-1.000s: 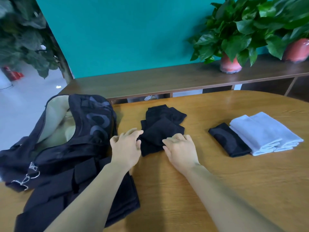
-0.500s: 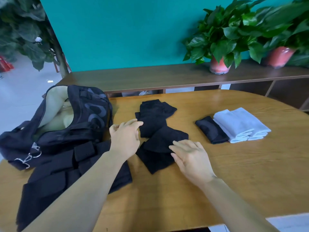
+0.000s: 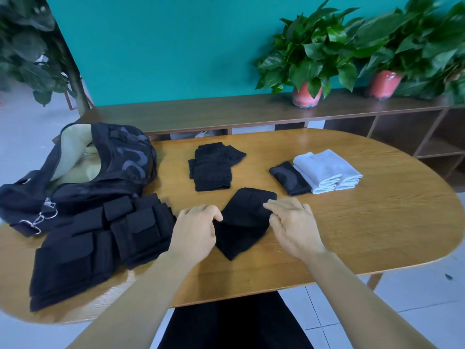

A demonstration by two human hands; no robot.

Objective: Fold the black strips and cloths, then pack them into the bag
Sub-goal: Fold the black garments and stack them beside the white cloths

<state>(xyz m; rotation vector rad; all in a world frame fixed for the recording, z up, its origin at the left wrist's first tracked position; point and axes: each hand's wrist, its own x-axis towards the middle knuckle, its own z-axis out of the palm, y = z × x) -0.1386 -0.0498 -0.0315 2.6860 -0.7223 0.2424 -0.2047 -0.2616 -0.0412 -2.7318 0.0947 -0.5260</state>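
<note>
A small black cloth (image 3: 242, 220) lies folded at an angle on the wooden table (image 3: 364, 222), near the front edge. My left hand (image 3: 195, 230) pinches its left edge with curled fingers. My right hand (image 3: 293, 225) touches its right edge, fingers bent. Behind it rests a stack of folded black cloths (image 3: 212, 167). The black bag (image 3: 83, 167) stands open at the far left, its pale lining showing. A pile of black strips (image 3: 100, 245) lies in front of the bag. Another folded black cloth (image 3: 289, 178) sits at the right.
Two folded white towels (image 3: 327, 170) lie beside the right black cloth. A low wooden shelf (image 3: 226, 112) with two potted plants (image 3: 307, 59) runs behind the table against a teal wall. Tiled floor lies beyond the table's front edge.
One black cloth has been drawn off the stack toward me and now lies apart from it. Both hands came back with it and now sit at its two sides.
</note>
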